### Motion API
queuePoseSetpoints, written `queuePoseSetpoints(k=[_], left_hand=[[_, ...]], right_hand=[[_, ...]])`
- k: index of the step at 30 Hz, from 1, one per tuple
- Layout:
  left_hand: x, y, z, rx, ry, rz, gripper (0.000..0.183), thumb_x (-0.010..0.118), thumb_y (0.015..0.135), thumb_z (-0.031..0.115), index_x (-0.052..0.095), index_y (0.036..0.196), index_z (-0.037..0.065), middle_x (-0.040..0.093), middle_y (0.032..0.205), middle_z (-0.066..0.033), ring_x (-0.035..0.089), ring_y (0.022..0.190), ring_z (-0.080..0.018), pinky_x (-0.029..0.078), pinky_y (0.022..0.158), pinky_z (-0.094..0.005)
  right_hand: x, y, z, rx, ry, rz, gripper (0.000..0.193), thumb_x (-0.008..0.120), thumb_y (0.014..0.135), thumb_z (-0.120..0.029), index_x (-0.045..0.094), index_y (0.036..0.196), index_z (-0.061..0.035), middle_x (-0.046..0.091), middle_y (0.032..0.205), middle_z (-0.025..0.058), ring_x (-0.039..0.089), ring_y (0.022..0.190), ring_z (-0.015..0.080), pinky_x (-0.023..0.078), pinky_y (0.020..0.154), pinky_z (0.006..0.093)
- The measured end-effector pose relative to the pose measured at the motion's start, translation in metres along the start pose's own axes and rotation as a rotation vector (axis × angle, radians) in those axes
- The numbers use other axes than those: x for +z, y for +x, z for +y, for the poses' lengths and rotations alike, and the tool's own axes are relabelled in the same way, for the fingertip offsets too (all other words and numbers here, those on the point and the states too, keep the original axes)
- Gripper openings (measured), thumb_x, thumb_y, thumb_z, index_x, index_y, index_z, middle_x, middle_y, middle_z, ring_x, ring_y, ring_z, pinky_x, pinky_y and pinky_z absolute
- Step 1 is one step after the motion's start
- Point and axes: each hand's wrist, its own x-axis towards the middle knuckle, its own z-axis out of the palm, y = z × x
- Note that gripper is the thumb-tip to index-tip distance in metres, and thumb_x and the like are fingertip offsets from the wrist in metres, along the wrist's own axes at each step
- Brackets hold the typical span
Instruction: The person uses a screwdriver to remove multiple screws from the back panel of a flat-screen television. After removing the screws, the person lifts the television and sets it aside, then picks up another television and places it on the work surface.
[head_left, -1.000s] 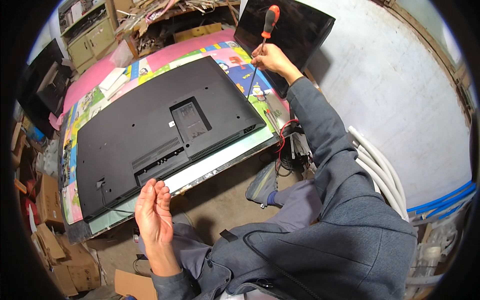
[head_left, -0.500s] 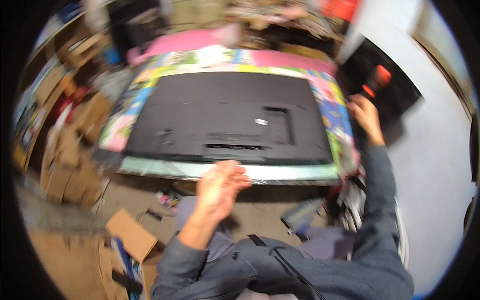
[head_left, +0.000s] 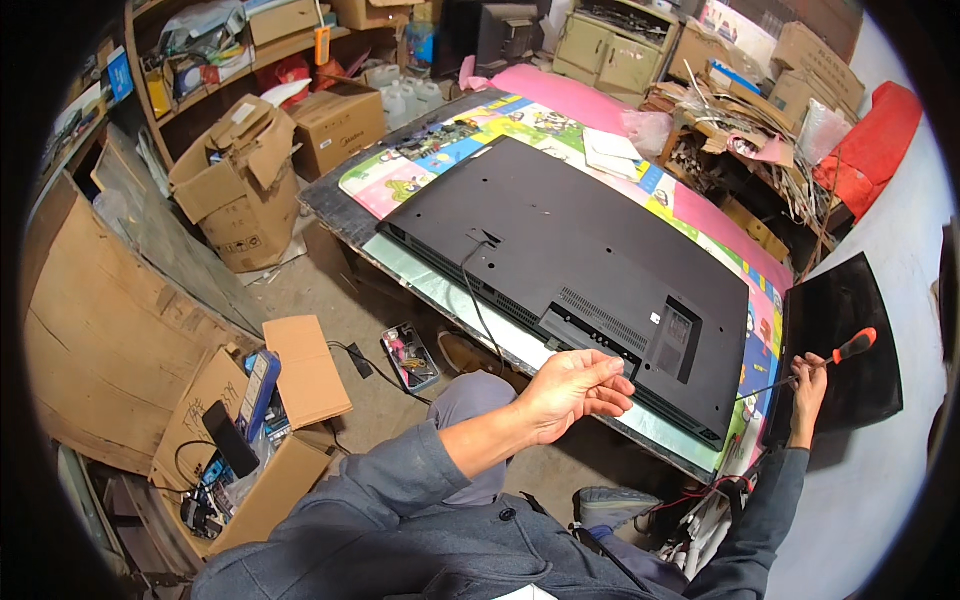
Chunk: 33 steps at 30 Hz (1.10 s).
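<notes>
A screwdriver is held tight in the right hand, ready for screws. The left hand is kept open by the TV.

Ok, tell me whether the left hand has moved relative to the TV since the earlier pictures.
Yes. The left hand, earlier below the near edge of the flat-screen TV toward its left end, now sits open at that edge toward its right end, near the back panel's recess.

Flat television lying face down on my bench.

My left hand hovers, fingers curled, at the black television back's near edge; my right hand grips an orange-handled screwdriver beside the bench.
</notes>
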Motion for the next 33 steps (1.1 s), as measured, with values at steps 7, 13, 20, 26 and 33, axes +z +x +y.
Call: queuePoseSetpoints(k=[7,13,20,26,33], left_hand=[[0.002,0.001,0.000,-0.002,0.004,-0.026,0.025,0.065,0.097,0.020,0.063,0.108,-0.002,0.070,0.094,-0.0122,0.072,0.081,-0.0192,0.061,0.073,-0.0300],[0.002,-0.002,-0.001,0.040,0.006,0.000,0.028,0.065,0.097,0.019,0.060,0.115,-0.002,0.068,0.102,-0.0143,0.071,0.088,-0.0215,0.060,0.080,-0.0306],[0.000,0.000,0.000,0.009,-0.019,-0.020,0.025,0.066,0.096,0.020,0.060,0.110,0.000,0.068,0.097,-0.0128,0.070,0.084,-0.0206,0.060,0.076,-0.0309],[0.001,0.002,0.000,0.029,0.004,-0.018,0.025,0.066,0.096,0.019,0.061,0.111,-0.001,0.068,0.096,-0.0121,0.070,0.084,-0.0200,0.060,0.077,-0.0310],[0.000,-0.001,-0.004,0.089,-0.036,-0.002,0.023,0.063,0.098,0.018,0.060,0.112,-0.001,0.067,0.102,-0.0138,0.070,0.090,-0.0218,0.059,0.080,-0.0315]], right_hand=[[-0.010,0.008,0.007,-0.074,-0.509,0.052,0.013,0.062,0.096,-0.012,0.061,0.096,0.0009,0.069,0.081,0.0066,0.064,0.068,0.0119,0.049,0.058,0.0289],[0.003,-0.002,-0.011,-0.069,-0.572,0.096,0.016,0.066,0.094,-0.015,0.062,0.092,0.0010,0.068,0.077,0.0072,0.063,0.063,0.0134,0.047,0.055,0.0295],[-0.002,-0.003,-0.005,-0.007,-0.390,0.082,0.021,0.069,0.092,-0.019,0.063,0.088,0.0006,0.068,0.074,0.0093,0.063,0.063,0.0142,0.048,0.057,0.0296],[-0.017,0.001,0.006,-0.047,-0.376,0.061,0.013,0.065,0.094,-0.014,0.063,0.089,-0.0013,0.068,0.073,0.0052,0.064,0.062,0.0112,0.048,0.055,0.0263],[-0.006,-0.008,-0.001,-0.061,-0.458,0.130,0.012,0.064,0.094,-0.011,0.063,0.087,-0.0015,0.067,0.072,0.0037,0.061,0.059,0.0097,0.048,0.053,0.0243]])
